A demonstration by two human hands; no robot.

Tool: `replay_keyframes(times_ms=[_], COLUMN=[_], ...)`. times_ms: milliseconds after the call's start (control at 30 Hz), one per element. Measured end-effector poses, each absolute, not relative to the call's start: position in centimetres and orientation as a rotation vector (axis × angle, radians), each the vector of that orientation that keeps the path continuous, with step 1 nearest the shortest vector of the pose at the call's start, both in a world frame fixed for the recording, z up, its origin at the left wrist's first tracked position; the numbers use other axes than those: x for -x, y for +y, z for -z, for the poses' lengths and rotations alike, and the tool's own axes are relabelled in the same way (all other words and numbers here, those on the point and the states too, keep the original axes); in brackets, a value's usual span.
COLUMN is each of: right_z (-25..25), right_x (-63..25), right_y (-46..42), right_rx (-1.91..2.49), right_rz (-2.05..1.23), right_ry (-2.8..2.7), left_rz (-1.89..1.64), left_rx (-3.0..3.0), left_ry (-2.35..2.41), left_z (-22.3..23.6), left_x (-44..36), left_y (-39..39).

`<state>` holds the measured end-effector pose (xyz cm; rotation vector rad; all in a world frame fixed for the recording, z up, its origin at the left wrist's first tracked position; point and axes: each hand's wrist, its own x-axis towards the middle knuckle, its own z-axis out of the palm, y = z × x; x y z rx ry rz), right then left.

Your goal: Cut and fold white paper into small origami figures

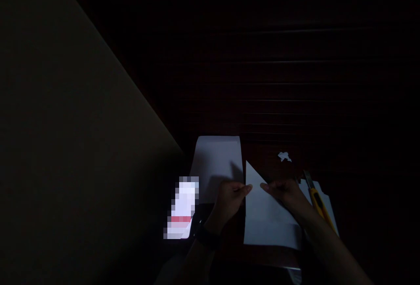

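A white sheet of paper [267,219] with a slanted, pointed top is held up between my two hands. My left hand [230,198] pinches its left edge with thumb and fingers. On the slanted right edge, my right hand [285,191] pinches the same sheet, its thumb lying on the front. Behind my left hand lies another white sheet [216,153]. A yellow utility knife [316,201] with its blade out rests to the right of my right hand, on top of more white paper [330,208].
Small white paper scraps [284,156] lie on the dark wooden tabletop [262,149]. A lit phone [182,206], its screen blurred out, is at the left. A pale wall [82,145] rises on the left, and dark slatted wood [278,70] stands behind. The scene is dim.
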<state>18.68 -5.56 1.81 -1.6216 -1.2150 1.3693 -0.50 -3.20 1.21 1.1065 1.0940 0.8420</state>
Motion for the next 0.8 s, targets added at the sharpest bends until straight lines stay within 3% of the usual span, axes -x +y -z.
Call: replay_keyframes(times_ms=[233,533,800], right_z=[-1.6,-1.8,-1.1], right_x=[-18.5,-16.6,-17.3], right_y=[-5.6,-6.4,-6.9], right_rx=[1.637,1.439,1.414], right_rz=[-1.281,-1.588,-1.645], right_ry=[-1.166,-1.128,-1.134], left_rz=[-0.848,-0.926,-0.998], left_rx=[-0.99,-0.733,-0.688], left_ry=[0.954,0.933,1.016], left_z=[-1.8,-0.3,-2.7], left_x=[0.0,-0.7,0.9], left_y=[-3.4,-3.3,-2.2])
